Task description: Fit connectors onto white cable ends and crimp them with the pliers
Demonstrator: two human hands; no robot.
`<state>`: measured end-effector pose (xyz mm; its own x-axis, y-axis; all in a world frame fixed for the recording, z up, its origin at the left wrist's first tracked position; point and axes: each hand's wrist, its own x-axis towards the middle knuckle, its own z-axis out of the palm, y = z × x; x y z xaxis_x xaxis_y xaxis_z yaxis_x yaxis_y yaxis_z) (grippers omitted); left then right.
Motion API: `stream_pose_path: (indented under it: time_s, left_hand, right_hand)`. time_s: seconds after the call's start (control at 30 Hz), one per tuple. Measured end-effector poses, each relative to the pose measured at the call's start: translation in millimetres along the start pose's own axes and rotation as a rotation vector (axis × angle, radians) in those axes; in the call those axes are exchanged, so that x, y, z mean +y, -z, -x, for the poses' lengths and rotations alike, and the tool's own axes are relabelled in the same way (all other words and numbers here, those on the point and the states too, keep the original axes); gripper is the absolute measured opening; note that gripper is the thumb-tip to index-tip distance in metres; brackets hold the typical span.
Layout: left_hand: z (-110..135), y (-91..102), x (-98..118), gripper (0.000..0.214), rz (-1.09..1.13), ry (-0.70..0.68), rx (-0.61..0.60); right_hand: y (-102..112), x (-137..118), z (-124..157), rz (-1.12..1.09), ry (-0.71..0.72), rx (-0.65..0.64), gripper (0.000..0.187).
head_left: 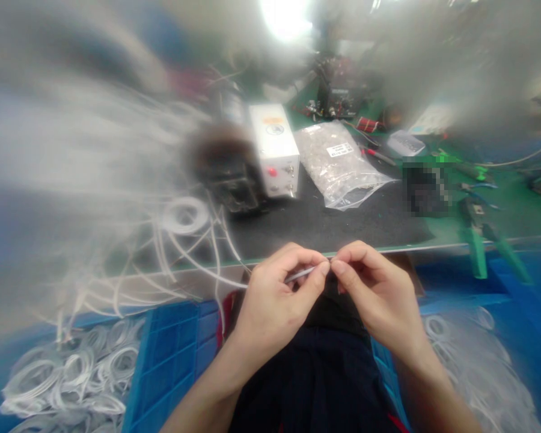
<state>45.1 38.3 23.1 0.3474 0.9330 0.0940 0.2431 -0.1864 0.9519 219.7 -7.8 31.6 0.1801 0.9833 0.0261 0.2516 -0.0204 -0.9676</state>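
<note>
My left hand [288, 288] pinches a thin white cable [303, 275] between thumb and forefinger, close to its end. Fingertip to fingertip with it, my right hand [374, 288] is closed in a pinch right at the cable's end. What lies between the right fingertips is too small and too covered to make out. Both hands are held over my lap, just in front of the bench edge. From behind the left hand, a white cable runs left towards a coiled white cable [184, 215] on the bench.
A white box with a red light [275, 150] stands beside a dark machine [234, 174]. Right of it lies a clear plastic bag [338, 162]. Green-handled pliers [478, 240] overhang the bench edge. Blue crates [171, 355] with coiled cables [76, 367] flank me.
</note>
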Motion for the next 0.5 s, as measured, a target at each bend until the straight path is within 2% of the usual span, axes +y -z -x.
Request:
stream_pose_path:
  time_s: [0.27, 0.5]
  left_hand:
    - [-6.7, -2.5, 5.1, 0.011, 0.112, 0.075, -0.132]
    - [-11.6, -9.8, 1.6, 0.012, 0.141, 0.098, -0.166]
  right_hand:
    - [9.2, 18.7, -5.8, -0.559, -0.316, -0.164, 0.023]
    - [22.8, 18.7, -3.1, -0.31, -0.243, -0.101, 0.023]
